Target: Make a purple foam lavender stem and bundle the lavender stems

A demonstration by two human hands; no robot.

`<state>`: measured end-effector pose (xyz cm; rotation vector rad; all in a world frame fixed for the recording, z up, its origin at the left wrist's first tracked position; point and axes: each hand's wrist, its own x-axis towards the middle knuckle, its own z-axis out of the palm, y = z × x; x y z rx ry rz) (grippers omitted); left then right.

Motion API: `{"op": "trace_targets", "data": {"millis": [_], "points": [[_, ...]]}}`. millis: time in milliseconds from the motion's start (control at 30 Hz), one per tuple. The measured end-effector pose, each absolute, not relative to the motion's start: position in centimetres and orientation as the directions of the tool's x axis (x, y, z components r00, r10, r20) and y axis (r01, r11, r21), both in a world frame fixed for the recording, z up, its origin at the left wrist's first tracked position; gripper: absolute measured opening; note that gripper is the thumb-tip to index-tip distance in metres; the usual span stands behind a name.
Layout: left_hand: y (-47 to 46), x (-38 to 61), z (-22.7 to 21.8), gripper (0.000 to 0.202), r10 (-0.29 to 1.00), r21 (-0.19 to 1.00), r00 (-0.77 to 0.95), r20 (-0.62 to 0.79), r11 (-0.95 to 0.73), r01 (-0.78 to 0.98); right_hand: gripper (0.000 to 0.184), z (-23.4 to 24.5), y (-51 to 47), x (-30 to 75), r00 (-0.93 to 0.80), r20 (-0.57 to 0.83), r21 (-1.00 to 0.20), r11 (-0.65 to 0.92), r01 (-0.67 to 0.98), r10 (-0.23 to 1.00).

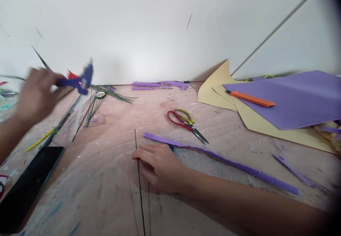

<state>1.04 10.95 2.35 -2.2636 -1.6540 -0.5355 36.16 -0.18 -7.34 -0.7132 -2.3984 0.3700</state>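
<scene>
At the left, my left hand is raised above the table, wrapped round the handle of a blue hot glue gun with a red trigger and a small red light. Its nozzle points upward and is slightly blurred. Near the middle, my right hand pinches a thin green floral wire that runs toward the near edge of the view. Behind this hand a long purple crepe paper strip lies slanting to the right. Red and yellow-handled scissors rest partly open beyond the strip.
A black phone lies at the near left. Behind it are loose green wires and a roll of green tape. Purple fringed pieces lie by the wall. To the right, an orange cutter rests on purple sheets over yellow paper.
</scene>
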Motion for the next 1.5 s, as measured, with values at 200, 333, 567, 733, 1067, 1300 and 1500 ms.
{"op": "trace_targets", "data": {"millis": [200,333,567,733,1067,1300,1500], "points": [[9.9,0.9,-3.0,0.033,0.899,0.007,0.333,0.286,-0.349,0.937,0.022,-7.3,-0.2,36.2,-0.686,0.459,-0.415,0.819,0.396,0.564],[10.3,0.2,-4.9,0.036,0.909,0.035,0.376,0.178,-0.388,0.921,0.021,-7.6,0.0,36.1,-0.686,0.453,-0.414,0.816,0.403,0.569],[11.4,-0.7,-3.6,0.040,0.905,0.039,0.399,0.146,-0.409,0.912,0.022,-7.6,0.0,36.0,-0.681,0.419,-0.430,0.792,0.434,0.600],[9.4,2.0,-1.9,0.045,0.914,-0.025,0.350,0.204,-0.352,0.936,0.024,-7.5,0.0,35.9,-0.684,0.409,-0.437,0.788,0.434,0.604],[9.9,6.1,-2.3,0.049,0.944,-0.078,0.317,0.088,-0.311,0.947,0.022,-7.0,0.0,35.9,-0.640,0.406,-0.484,0.748,0.455,0.652],[11.7,3.2,-1.8,0.038,0.908,0.026,0.419,0.008,-0.419,0.908,0.022,-7.2,0.1,35.9,-0.651,0.394,-0.474,0.750,0.460,0.649],[9.3,0.3,-0.4,0.037,0.903,0.198,0.430,0.007,-0.422,0.884,0.021,-7.4,0.2,36.0,-0.669,0.384,-0.482,0.756,0.443,0.637]]}}
